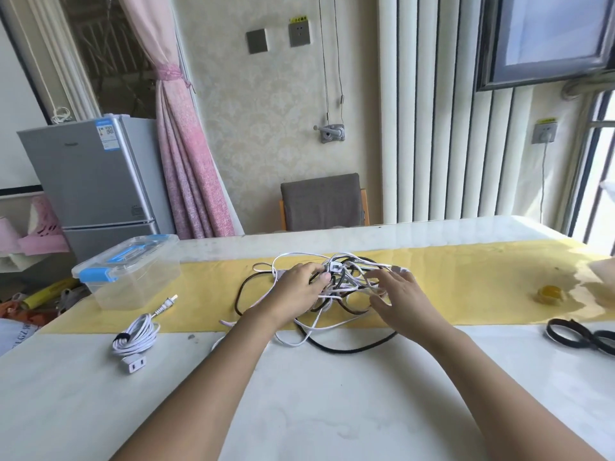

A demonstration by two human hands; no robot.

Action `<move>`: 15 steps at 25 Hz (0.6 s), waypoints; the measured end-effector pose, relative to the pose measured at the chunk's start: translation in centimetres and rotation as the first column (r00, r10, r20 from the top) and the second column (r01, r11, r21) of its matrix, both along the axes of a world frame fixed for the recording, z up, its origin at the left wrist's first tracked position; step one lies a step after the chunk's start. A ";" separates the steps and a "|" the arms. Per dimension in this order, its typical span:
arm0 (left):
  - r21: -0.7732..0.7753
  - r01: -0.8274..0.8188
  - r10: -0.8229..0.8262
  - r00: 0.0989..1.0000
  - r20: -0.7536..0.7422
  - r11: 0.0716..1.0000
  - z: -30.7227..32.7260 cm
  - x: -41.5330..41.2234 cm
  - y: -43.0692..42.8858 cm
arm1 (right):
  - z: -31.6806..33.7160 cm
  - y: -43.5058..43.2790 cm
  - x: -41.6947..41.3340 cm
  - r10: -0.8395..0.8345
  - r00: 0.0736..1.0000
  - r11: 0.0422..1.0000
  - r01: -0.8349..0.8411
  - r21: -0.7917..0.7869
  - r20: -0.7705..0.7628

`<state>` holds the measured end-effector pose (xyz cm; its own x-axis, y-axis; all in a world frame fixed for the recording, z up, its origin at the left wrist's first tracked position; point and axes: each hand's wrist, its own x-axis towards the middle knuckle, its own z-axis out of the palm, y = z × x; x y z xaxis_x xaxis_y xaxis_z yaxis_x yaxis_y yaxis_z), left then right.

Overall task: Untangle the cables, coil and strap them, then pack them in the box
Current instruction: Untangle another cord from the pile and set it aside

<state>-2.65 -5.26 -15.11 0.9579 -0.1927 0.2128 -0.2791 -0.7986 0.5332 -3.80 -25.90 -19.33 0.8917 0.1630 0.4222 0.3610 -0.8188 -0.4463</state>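
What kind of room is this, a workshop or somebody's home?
Most likely a lived-in room of a home, perhaps a dining area: a small silver fridge stands beside a tied-back pink curtain, and a padded chair sits behind a long white table.

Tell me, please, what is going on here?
A person is sorting a tangle of white and black cables on the yellow runner: the left hand reaches into it, the right hand spreads open over it. One white cable lies coiled and strapped; the clear box is closed and looks empty. Black straps lie at the right.
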 end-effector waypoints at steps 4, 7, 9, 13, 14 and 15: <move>-0.026 -0.006 0.002 0.992 -0.128 1.000 -1.6 1.5 -1.4 | 0.7 -1.2 0.3 -0.144 0.977 0.986 0.129 -0.101 -0.159; -0.113 0.011 -0.022 0.995 -0.102 0.993 -2.9 1.2 -1.4 | 1.9 -2.5 0.2 -0.256 0.951 0.957 0.224 -0.185 -0.173; -0.050 0.038 -0.036 0.998 0.048 0.998 -4.1 -0.3 -1.9 | 3.0 -3.3 0.0 -0.261 0.959 0.962 0.249 -0.109 -0.112; 0.149 0.129 -0.167 0.946 0.279 0.980 -6.7 -2.8 -2.9 | 5.3 -3.6 -0.8 -0.225 0.964 0.900 0.150 0.410 0.141; 0.176 0.155 -0.204 0.930 0.305 0.972 -6.9 -3.3 -3.1 | 5.5 -3.1 -1.3 -0.121 0.982 0.900 0.047 0.433 0.145; 0.209 0.170 -0.236 0.906 0.351 0.963 -7.2 -3.6 -3.2 | 5.4 -2.4 -1.7 -0.001 0.993 0.917 -0.045 0.395 0.117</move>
<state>-6.23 -8.51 -22.33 0.7529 -0.4395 0.4898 -0.5951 -0.7725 0.2216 -5.48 -28.28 -13.89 0.8328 -0.0195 0.5532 0.4437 -0.5739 -0.6883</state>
